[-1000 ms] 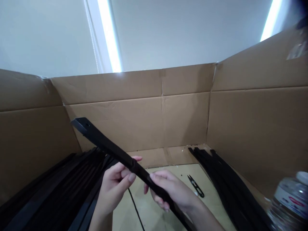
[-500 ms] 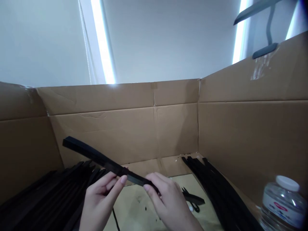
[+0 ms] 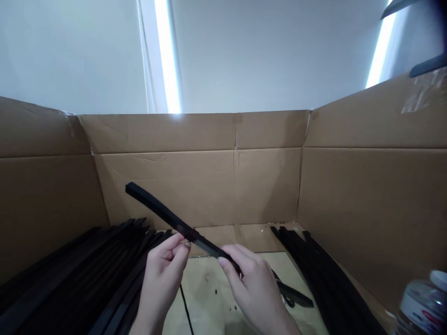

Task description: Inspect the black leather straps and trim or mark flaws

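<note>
A long black strip slants across the middle, its upper left end raised against the box's back wall. My right hand wraps fingers and thumb around its lower part. My left hand is closed in a pinch against the strip's underside near its middle; what lies between those fingertips is hidden. A black end piece shows beyond my right hand, and I cannot tell if it belongs to the same strip. Beside it, a dark looped handle is partly covered.
Many long black strips are piled at the left, and several more lie along the right. Cardboard walls stand around the work surface. A clear bottle with a white cap stands at right. A thin black cord lies in front.
The view has shifted, so the surroundings sit differently in the picture. My left hand's fingertips have moved slightly under the strip; my right hand keeps its hold.
</note>
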`<state>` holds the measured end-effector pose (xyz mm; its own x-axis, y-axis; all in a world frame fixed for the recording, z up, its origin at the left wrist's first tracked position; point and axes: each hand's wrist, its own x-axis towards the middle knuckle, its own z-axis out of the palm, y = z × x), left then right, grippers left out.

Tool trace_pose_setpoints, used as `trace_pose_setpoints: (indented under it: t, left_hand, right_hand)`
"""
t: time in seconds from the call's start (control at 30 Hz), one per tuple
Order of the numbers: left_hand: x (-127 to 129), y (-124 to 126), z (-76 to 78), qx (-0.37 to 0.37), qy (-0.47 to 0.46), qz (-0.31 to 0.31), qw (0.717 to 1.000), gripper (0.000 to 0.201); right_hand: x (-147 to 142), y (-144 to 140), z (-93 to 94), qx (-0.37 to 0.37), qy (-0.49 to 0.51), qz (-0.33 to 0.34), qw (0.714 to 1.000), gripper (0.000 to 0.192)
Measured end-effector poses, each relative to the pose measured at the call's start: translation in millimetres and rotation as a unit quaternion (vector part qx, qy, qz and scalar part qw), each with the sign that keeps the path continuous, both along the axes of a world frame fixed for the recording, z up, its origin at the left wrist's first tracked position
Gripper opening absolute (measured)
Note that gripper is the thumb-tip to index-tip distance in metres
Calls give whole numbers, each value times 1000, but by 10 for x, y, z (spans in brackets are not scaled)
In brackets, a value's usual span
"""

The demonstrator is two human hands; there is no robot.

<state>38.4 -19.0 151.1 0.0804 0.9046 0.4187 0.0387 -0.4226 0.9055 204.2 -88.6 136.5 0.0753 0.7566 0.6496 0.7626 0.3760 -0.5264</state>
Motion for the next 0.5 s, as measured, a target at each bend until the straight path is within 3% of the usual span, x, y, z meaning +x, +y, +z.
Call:
trace_pose_setpoints:
  t: [0.3, 0.5]
  left_hand:
    - [-1, 16, 13, 5, 0, -35, 999, 31]
    - [-89, 72, -20, -30, -22, -152, 988, 35]
  right_hand:
    - [13, -14, 15, -33, 24, 24, 999, 25]
    - [53, -32, 35, -97, 95, 86, 987, 31]
